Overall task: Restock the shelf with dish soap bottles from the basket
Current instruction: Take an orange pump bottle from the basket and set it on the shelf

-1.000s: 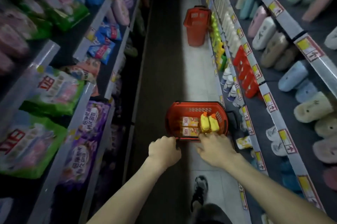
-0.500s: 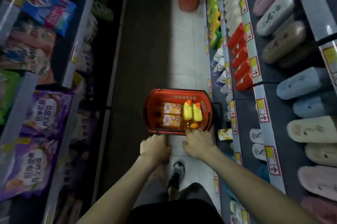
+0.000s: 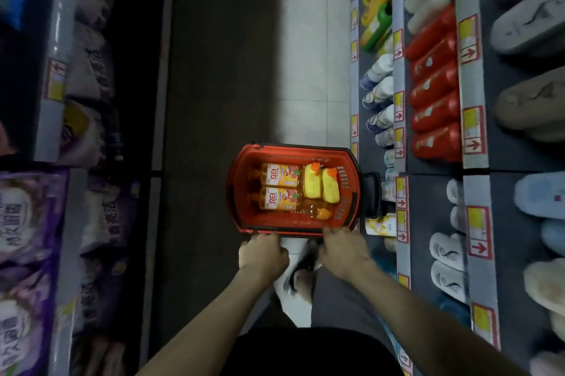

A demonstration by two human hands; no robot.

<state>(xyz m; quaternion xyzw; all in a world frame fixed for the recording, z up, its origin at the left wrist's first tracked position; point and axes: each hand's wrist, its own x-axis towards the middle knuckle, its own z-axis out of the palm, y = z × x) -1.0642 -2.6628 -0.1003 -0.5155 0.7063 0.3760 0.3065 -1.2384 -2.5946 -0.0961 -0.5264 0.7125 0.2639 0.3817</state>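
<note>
A red plastic basket (image 3: 241, 167) sits on the aisle floor in front of me. Inside lie two amber dish soap bottles (image 3: 279, 186) with orange labels and two yellow bottles (image 3: 321, 181) with orange caps. My left hand (image 3: 263, 253) grips the basket's near rim with curled fingers. My right hand (image 3: 344, 248) holds the same rim further right. On the low shelf to the right stand yellow and green dish soap bottles (image 3: 374, 5) farther down the aisle.
Shelves line both sides of a narrow aisle. The right shelves hold slippers (image 3: 440, 94) and white bottles (image 3: 379, 100); a yellow-white bottle (image 3: 380, 225) lies by the basket. Purple and white bags (image 3: 27, 216) fill the left shelves. My shoe (image 3: 301, 276) is below the basket.
The view has tilted further down and moved forward along the aisle. Both hands stay on the basket's near rim, and the second red basket has left the top of the view.
</note>
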